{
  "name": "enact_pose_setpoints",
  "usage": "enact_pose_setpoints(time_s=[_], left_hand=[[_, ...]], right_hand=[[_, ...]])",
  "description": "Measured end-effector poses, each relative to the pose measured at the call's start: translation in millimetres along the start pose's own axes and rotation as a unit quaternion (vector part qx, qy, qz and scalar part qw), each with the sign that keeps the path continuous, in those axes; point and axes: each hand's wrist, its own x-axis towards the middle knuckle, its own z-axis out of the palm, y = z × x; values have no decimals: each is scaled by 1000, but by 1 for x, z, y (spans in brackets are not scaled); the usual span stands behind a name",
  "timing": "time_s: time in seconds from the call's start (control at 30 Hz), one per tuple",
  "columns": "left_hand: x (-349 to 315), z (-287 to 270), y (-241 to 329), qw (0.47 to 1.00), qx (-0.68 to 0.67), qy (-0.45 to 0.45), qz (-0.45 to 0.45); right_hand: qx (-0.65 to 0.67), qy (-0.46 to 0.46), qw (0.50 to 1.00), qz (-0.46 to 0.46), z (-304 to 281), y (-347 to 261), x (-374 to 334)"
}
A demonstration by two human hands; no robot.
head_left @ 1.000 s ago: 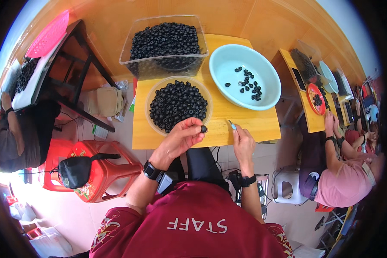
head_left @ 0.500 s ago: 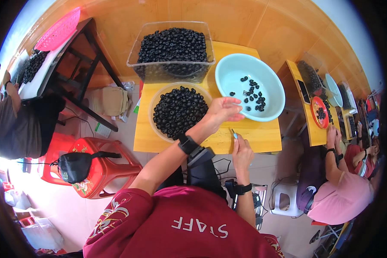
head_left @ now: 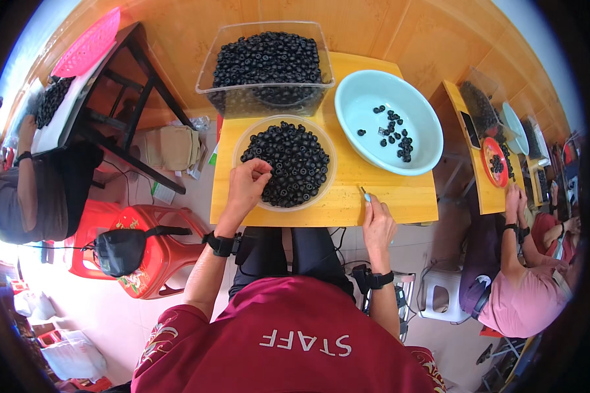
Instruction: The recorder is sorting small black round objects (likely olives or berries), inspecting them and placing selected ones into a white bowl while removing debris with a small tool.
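Left hand [head_left: 248,187] back at round bowl [head_left: 250,141]

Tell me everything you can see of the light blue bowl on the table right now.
The light blue bowl is a wide, round, shallow basin, smooth and plastic-looking, standing upright at the far right of the yellow wooden table. It holds a loose scatter of small black round pieces, mostly toward its right half; much of its bottom is bare. It sits right of the clear tub and the clear round bowl of the same pieces. Neither hand touches it.
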Motion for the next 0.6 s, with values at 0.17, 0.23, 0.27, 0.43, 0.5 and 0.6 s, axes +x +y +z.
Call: enact_pose_setpoints(time_s=[0.17, 0.23, 0.27, 0.43, 0.5, 0.6], left_hand=[[-1, 22, -9, 995, 56, 28, 77], [-1, 30, -3, 988, 108, 45, 95], [0, 35, 1, 987, 132, 55, 77], [3, 45, -4, 984, 148, 85, 55], [5, 44, -13, 978, 151, 118, 89], [6, 27, -10, 999, -40, 20, 13]], right_hand=[[-10, -4, 1000, -7, 0, -1, -1], [-11, -9, 1000, -2, -1, -2, -1], [-13, -10, 1000, -1, -1, -2, -1], [-13, -5, 1000, -3, -2, -2, -1], [-11, -12, 1000, -7, -2, -2, -1], [3, -21, 1000, 8, -4, -4, 0]])
